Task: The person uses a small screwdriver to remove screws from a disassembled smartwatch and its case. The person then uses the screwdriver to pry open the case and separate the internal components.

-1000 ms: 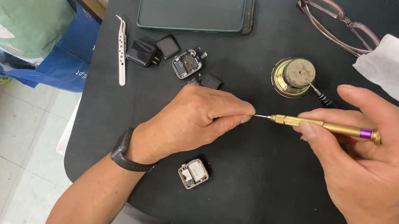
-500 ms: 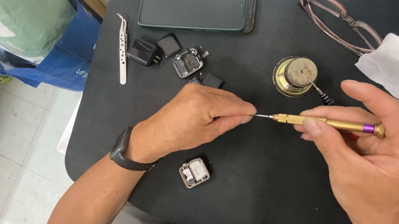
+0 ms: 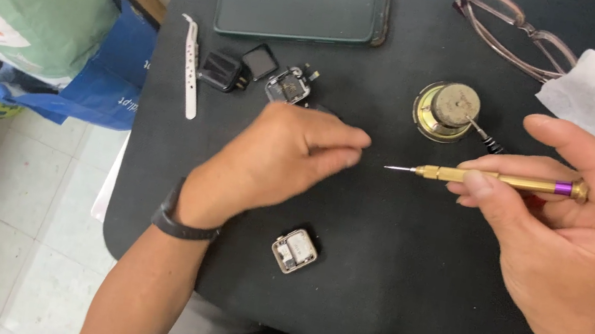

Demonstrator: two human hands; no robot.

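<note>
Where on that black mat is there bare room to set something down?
Bare mat lies between the small square casing and the right hand, and left of the left hand below the tweezers. It is crowded up top: phone, small parts, round brass tin, glasses.

Left hand (image 3: 279,160) loosely curled; right hand (image 3: 564,228) gripping.

Both forearms are bare, no sleeves reaching the wrists. The left hand (image 3: 279,160) has a slim black band of smooth rubbery material (image 3: 181,224) snug around its wrist; the right hand (image 3: 573,244) wears nothing, fingers ringless
</note>
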